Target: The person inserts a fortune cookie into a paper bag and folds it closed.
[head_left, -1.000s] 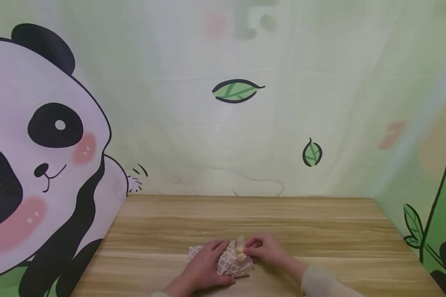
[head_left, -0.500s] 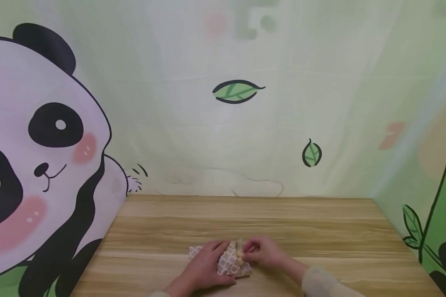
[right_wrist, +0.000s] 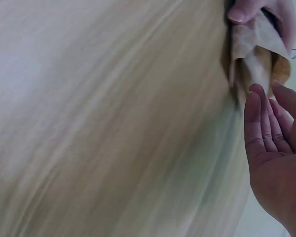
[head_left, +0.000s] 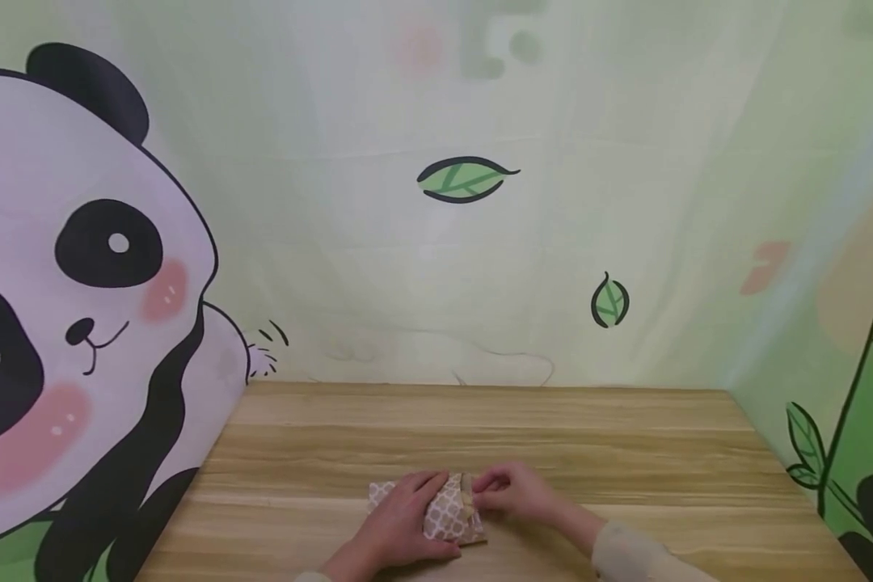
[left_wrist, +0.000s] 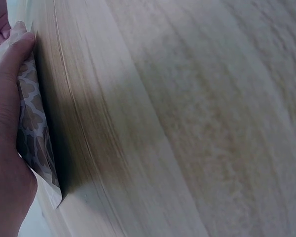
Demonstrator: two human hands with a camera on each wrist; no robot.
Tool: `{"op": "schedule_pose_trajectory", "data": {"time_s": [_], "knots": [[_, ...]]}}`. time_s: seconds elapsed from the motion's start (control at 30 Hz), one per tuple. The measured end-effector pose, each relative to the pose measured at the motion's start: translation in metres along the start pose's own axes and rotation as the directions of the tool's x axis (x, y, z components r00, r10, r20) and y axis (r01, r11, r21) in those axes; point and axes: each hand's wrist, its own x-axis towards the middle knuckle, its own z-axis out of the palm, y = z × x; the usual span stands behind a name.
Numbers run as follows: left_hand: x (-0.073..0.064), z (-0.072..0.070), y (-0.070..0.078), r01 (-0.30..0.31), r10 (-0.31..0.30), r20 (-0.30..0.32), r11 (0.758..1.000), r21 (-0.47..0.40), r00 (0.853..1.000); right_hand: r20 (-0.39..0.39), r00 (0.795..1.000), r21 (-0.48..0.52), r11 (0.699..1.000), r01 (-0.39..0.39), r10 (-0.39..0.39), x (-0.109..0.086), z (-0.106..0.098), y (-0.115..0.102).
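Bag point(head_left: 447, 517) lies well inside table's far edge point(head_left: 589, 389).

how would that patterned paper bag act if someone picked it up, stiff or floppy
The patterned paper bag is probably floppy, since its open rim is creased. Rolling seems unlikely, given the flat, cornered end beyond the left hand. If tipped, it might spill, as pale material shows inside its mouth.
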Motion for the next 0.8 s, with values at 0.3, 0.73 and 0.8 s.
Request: {"op": "schedule_pose_trajectory", "data": {"time_s": [0.3, 0.73, 0.8], "knots": [[0.003, 0.003, -0.003, 0.017, -0.017, 0.021, 1.000, 0.002, 1.000, 0.016, 0.999, 0.034, 0.999, -0.038, 0.037, -0.005, -0.011, -0.006], [0.003, 0.005, -0.003, -0.010, 0.010, -0.002, 1.000, 0.022, 1.000, 0.118, 0.992, 0.251, 0.965, -0.078, 0.049, -0.004, 0.002, -0.012], [0.002, 0.004, -0.003, -0.015, 0.015, -0.007, 1.000, 0.024, 1.000, 0.123, 0.988, 0.303, 0.945, -0.122, 0.088, -0.003, 0.006, -0.011]]}}
